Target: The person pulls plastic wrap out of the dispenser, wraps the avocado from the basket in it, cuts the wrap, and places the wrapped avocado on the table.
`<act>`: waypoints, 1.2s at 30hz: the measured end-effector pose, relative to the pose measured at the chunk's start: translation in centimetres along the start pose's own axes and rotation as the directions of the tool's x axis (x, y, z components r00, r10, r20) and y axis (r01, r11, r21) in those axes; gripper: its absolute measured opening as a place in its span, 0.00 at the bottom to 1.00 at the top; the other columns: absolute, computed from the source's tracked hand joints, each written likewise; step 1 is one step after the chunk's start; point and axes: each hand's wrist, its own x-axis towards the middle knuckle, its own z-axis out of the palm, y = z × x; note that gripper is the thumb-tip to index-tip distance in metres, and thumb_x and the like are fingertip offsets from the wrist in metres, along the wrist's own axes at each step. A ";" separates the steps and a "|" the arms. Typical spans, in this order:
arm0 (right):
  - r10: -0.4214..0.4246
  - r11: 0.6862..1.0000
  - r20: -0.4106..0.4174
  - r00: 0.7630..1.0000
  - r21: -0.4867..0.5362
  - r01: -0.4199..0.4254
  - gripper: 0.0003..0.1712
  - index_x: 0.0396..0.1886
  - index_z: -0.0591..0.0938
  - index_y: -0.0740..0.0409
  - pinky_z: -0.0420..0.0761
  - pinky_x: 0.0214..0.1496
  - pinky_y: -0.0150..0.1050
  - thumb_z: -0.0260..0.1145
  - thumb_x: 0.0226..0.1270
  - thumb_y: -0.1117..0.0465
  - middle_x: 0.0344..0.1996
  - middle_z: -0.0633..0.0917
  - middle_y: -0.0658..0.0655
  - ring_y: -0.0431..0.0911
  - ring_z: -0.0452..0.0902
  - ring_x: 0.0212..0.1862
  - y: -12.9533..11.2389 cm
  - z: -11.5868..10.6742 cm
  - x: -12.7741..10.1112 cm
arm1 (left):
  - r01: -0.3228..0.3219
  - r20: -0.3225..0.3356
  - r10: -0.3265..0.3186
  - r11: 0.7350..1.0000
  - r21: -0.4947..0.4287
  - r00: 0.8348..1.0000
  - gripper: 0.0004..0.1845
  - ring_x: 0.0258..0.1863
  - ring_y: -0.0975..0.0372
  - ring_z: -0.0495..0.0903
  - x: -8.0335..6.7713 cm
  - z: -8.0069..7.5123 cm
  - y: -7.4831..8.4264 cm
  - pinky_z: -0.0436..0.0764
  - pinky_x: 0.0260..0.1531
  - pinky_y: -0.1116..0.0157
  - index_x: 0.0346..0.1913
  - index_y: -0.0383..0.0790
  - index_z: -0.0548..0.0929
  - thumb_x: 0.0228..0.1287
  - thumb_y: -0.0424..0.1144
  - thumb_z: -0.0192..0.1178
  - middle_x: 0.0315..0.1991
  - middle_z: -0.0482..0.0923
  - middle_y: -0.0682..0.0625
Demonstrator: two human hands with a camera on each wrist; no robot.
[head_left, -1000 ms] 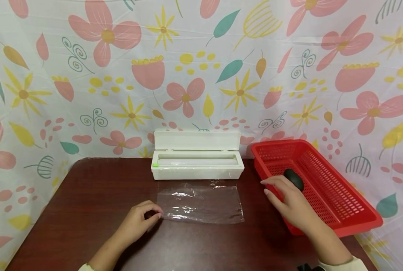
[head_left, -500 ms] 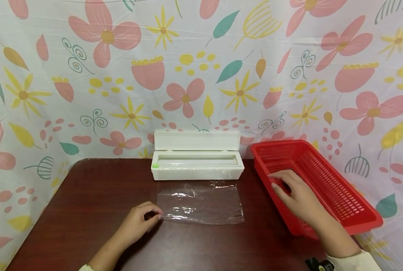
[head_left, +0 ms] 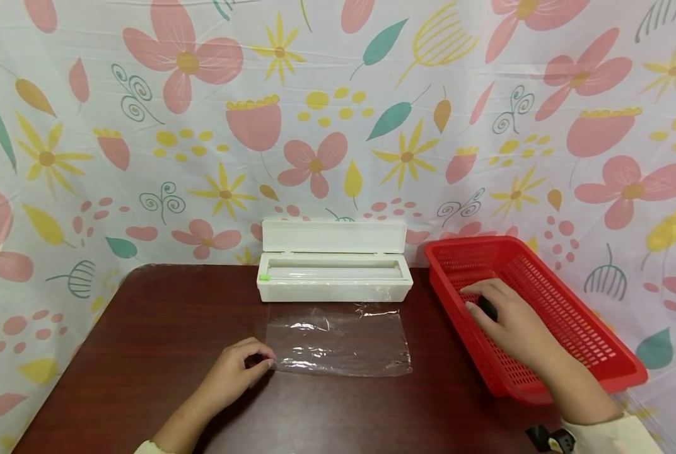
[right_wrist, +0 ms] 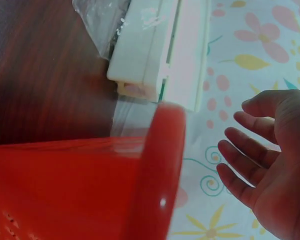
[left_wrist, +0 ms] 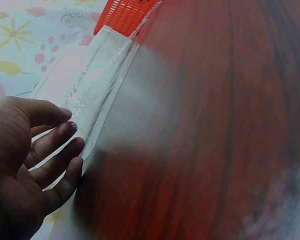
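Note:
Clear cling film (head_left: 343, 343) lies drawn out on the table in front of a white cling film dispenser (head_left: 335, 290), whose lid stands raised. At the film's near left corner, my left hand (head_left: 234, 371) pinches the edge between thumb and forefinger; the other fingers are loosely bent in the left wrist view. My right hand (head_left: 511, 325) hovers over the red basket (head_left: 576, 302), fingers relaxed and apart; the right wrist view shows nothing in its grasp. A dark, smooth, rounded object (head_left: 487, 309) in the basket shows past the thumb, mostly hidden by the hand.
The brown table (head_left: 162, 328) ends at a flower-print cloth (head_left: 326, 126) behind. The basket stands at the table's right side, its raised rim close beneath the right hand. A small green slider (head_left: 265, 277) sits on the dispenser's left end.
My right hand has moved to the right, farther over the basket, and now covers most of the dark object. The left hand stays at the film's corner. The head view has shifted slightly.

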 end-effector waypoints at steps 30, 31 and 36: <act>0.115 0.993 0.139 0.983 0.005 -0.117 0.20 0.59 0.80 0.57 0.76 0.58 0.67 0.66 0.72 0.54 0.55 0.79 0.65 0.58 0.76 0.53 2.8 -1.1 1.5 | -0.015 -0.014 0.016 0.999 0.033 1.000 0.04 0.30 0.70 0.75 0.0 -0.1 0.1 0.79 0.28 0.70 0.38 0.46 0.88 0.66 0.42 0.68 0.37 0.81 0.60; 0.118 0.993 0.142 0.983 0.010 -0.120 0.20 0.59 0.80 0.57 0.76 0.58 0.67 0.66 0.72 0.54 0.55 0.79 0.65 0.58 0.76 0.53 2.9 -1.1 1.5 | -0.017 -0.017 0.018 0.999 0.038 1.000 0.04 0.31 0.70 0.76 0.0 -0.1 0.1 0.79 0.28 0.70 0.37 0.47 0.88 0.66 0.42 0.68 0.36 0.81 0.61; 0.111 0.993 0.133 0.985 0.036 -0.116 0.19 0.58 0.80 0.58 0.77 0.57 0.67 0.65 0.72 0.56 0.54 0.80 0.65 0.58 0.76 0.53 3.0 -1.3 1.7 | -0.025 -0.030 0.027 0.998 0.059 0.999 0.05 0.36 0.70 0.77 0.0 0.0 0.1 0.79 0.34 0.70 0.37 0.46 0.88 0.65 0.43 0.69 0.36 0.81 0.64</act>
